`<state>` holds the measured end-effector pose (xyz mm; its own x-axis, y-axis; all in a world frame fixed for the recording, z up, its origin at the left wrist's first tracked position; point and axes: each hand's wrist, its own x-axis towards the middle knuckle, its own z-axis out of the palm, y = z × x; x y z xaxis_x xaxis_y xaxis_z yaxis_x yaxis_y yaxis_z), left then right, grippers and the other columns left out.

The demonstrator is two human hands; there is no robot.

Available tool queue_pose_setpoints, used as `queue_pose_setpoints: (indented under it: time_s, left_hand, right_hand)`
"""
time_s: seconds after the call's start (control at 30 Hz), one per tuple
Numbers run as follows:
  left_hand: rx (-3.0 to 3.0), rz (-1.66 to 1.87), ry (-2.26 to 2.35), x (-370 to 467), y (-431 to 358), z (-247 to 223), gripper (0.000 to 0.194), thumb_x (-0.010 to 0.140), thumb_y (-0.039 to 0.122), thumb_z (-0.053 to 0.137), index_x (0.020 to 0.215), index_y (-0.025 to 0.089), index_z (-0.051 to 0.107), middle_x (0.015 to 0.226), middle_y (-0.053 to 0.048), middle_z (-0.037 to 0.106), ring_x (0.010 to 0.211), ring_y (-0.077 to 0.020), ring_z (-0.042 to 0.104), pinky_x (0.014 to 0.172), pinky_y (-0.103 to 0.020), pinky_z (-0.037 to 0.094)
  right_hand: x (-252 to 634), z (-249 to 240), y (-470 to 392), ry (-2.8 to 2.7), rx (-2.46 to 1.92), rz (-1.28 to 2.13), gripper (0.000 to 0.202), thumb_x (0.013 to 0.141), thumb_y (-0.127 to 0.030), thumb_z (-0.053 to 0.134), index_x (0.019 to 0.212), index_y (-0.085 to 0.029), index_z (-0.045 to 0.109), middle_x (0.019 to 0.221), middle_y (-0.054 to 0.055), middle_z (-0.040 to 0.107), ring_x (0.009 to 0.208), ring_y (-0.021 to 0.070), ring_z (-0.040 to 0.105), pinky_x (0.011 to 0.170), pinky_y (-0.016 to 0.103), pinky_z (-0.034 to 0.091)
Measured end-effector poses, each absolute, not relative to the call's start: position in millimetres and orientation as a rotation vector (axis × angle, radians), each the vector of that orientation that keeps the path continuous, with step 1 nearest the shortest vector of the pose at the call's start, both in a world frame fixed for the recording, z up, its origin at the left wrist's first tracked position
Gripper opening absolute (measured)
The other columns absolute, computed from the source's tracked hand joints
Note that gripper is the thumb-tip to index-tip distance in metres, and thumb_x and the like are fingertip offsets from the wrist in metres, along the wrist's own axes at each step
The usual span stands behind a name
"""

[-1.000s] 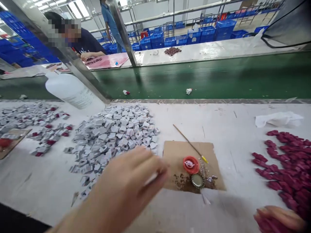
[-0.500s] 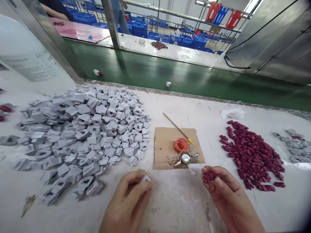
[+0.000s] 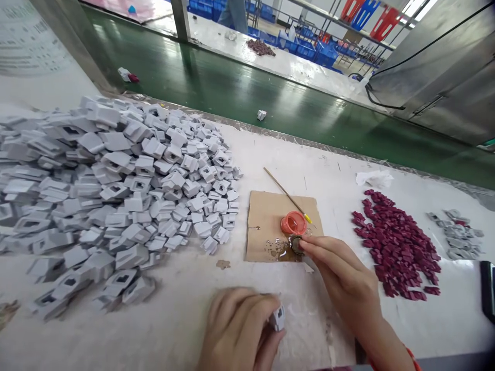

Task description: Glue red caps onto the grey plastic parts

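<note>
My left hand (image 3: 243, 327) is closed round a small grey plastic part (image 3: 277, 318), whose end with a dark opening shows between thumb and fingers. With fingertips pinched, my right hand (image 3: 340, 273) reaches down to a small round metal cap (image 3: 297, 245) of clear liquid. The small maroon piece in those fingertips is almost hidden. Under the cap lies a square of brown cardboard (image 3: 266, 206), wet around the cap. A red round lid (image 3: 294, 223) sits on it just behind the cap, and a thin brush (image 3: 286, 193) with a yellow section lies across its far edge.
A large heap of grey parts (image 3: 147, 175) covers the left. At right lie a pile of maroon pieces (image 3: 398, 242), some grey parts (image 3: 456, 234) and a crumpled tissue (image 3: 374, 178). Beyond the table edge runs a green conveyor belt (image 3: 216, 87) carrying a few parts.
My right hand has moved left and forward, from beside the cardboard to the cap. My left hand has shifted right with its grey part. The view has tilted and moved closer.
</note>
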<state>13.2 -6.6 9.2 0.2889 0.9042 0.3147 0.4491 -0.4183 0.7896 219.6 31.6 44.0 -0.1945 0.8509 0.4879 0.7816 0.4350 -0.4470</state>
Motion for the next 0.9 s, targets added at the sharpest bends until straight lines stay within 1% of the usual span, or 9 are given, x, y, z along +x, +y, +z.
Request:
queue_pose_setpoints:
  time_s: [0.1,0.17,0.23,0.33,0.43,0.57,0.67,0.9]
  left_hand:
    - [1.946,1.013,1.279,11,-7,9,0.024,0.078,0.018,0.071,0.098,0.028,0.063,0.09,0.007,0.074,0.091,-0.0183,0.062,0.09,-0.031,0.042]
    - [1.966,1.006,1.265,9,-7,8,0.026,0.075,0.016,0.073,0.095,0.027,0.062,0.089,0.008,0.074,0.094,-0.0178,0.062,0.091,-0.029,0.041]
    - [1.996,0.993,1.252,8,-7,8,0.027,0.074,0.013,0.073,0.095,0.026,0.06,0.088,0.008,0.074,0.095,-0.0176,0.062,0.091,-0.029,0.042]
    - [2.003,0.988,1.259,8,-6,7,0.027,0.074,0.011,0.072,0.094,0.025,0.059,0.088,0.006,0.074,0.094,-0.0189,0.062,0.089,-0.032,0.043]
    - [2.022,0.984,1.25,10,-7,7,0.026,0.075,0.012,0.071,0.095,0.025,0.06,0.087,0.005,0.074,0.095,-0.0207,0.062,0.088,-0.035,0.044]
    - [1.995,0.967,1.267,10,-9,8,0.024,0.077,0.011,0.069,0.095,0.025,0.06,0.087,0.003,0.074,0.097,-0.0216,0.062,0.089,-0.037,0.044]
    - [2.027,0.954,1.251,9,-9,9,0.025,0.077,0.011,0.069,0.096,0.024,0.059,0.089,0.004,0.074,0.098,-0.021,0.061,0.089,-0.036,0.043]
    - [2.06,0.951,1.249,9,-6,11,0.023,0.079,0.011,0.068,0.094,0.024,0.057,0.089,0.005,0.074,0.097,-0.0193,0.06,0.091,-0.034,0.04]
  right_hand:
    - [218,46,27,-2.01,-1.364,0.101,0.037,0.089,0.0,0.055,0.116,-0.022,0.066,0.108,0.004,0.067,0.1,0.0175,0.063,0.087,0.03,0.055]
    - [216,50,18,-1.979,-1.375,0.081,0.041,0.087,0.003,0.057,0.118,-0.022,0.064,0.111,0.004,0.065,0.101,0.0171,0.062,0.089,0.03,0.054]
    - [212,54,5,-1.942,-1.388,0.123,0.042,0.087,0.001,0.059,0.121,-0.023,0.063,0.113,0.003,0.064,0.099,0.0169,0.063,0.088,0.029,0.055]
    - [206,59,-15,-1.961,-1.377,0.334,0.039,0.088,-0.004,0.059,0.122,-0.023,0.062,0.112,0.004,0.065,0.098,0.0178,0.065,0.083,0.027,0.059]
    - [201,54,-28,-2.007,-1.313,0.496,0.034,0.088,-0.007,0.06,0.119,-0.022,0.064,0.104,0.006,0.069,0.095,0.0208,0.067,0.078,0.028,0.062]
    - [196,40,-33,-1.948,-1.31,0.503,0.031,0.089,-0.006,0.058,0.117,-0.02,0.065,0.105,0.008,0.069,0.097,0.0212,0.067,0.08,0.029,0.061]
    - [195,35,-33,-1.971,-1.303,0.53,0.029,0.09,-0.005,0.058,0.115,-0.018,0.065,0.107,0.009,0.067,0.099,0.0199,0.066,0.082,0.027,0.06]
    - [184,41,-22,-2.032,-1.222,0.551,0.023,0.093,-0.003,0.052,0.112,-0.011,0.064,0.103,0.01,0.067,0.102,0.0157,0.062,0.088,0.022,0.056]
